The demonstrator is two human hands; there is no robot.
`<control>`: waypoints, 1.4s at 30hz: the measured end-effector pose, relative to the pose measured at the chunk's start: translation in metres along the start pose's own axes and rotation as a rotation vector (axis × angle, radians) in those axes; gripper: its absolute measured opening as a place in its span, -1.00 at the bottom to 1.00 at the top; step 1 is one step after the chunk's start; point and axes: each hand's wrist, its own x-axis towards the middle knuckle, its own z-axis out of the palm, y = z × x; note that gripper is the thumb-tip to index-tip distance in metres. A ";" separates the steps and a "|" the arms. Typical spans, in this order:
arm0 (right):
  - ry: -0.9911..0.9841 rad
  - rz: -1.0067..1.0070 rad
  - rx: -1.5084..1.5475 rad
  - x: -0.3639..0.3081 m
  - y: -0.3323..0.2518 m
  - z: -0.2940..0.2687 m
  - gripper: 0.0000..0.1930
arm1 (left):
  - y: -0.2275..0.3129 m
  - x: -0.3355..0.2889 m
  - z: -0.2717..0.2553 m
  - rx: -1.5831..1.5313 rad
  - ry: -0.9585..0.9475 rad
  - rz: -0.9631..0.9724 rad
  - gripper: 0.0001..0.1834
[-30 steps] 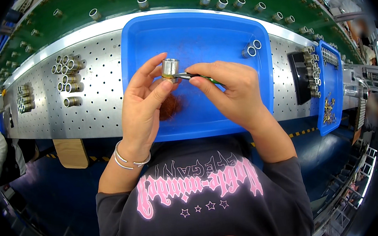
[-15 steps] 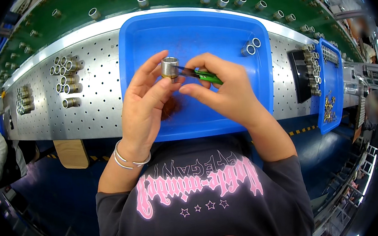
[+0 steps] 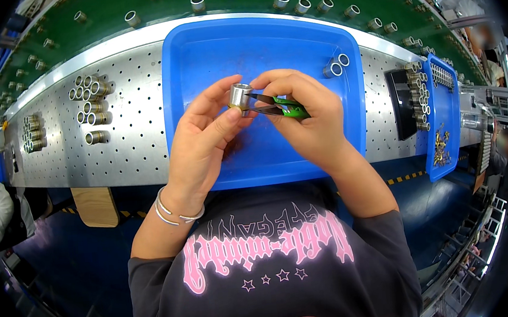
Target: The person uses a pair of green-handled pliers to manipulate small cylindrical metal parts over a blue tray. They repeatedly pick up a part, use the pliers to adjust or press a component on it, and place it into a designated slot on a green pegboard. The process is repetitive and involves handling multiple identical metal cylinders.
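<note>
Above a blue plastic tray (image 3: 361, 143), my left hand (image 3: 202, 133) grips a short silver metal sleeve (image 3: 240, 95) between thumb and fingers, its open end upward. My right hand (image 3: 307, 105) is closed on green-handled snips (image 3: 289, 108) with dark, narrow blades. The blades are parted, and their tips reach the right side of the sleeve. Some right-hand fingers also come up close to the sleeve's rim; I cannot tell whether they touch it. Behind my left hand, part of a reddish-brown clump (image 3: 229, 147) shows on the tray floor.
Two metal rings (image 3: 335, 69) with thin wires lie in the tray's far right corner. Groups of sleeves (image 3: 93, 106) stand on the perforated metal table (image 3: 138, 150) at left. Beyond runs a green belt (image 3: 240, 5) carrying several sleeves. A second blue tray (image 3: 442, 115) holds brass-coloured bits at right.
The sleeve has moved slightly right and nearer in my left hand, and tilts a little. The snips' blades have spread apart, and my right hand has shifted slightly right.
</note>
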 end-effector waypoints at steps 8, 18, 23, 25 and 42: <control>0.017 0.153 0.164 -0.003 0.004 -0.003 -0.81 | 0.003 -0.001 0.002 -0.031 -0.009 -0.045 -0.57; 0.014 0.048 0.092 -0.002 0.000 -0.002 -0.76 | -0.001 -0.002 0.001 0.080 -0.027 0.020 -0.51; 0.002 0.013 0.066 -0.004 -0.001 -0.003 -0.73 | -0.002 -0.003 0.000 0.175 -0.035 0.027 -0.53; -0.001 0.000 0.061 -0.004 -0.003 -0.003 -0.73 | -0.005 -0.004 -0.001 0.217 -0.030 0.043 -0.54; 0.033 0.073 0.178 -0.009 -0.007 -0.011 -0.76 | -0.004 -0.007 0.001 0.302 -0.107 0.132 -0.57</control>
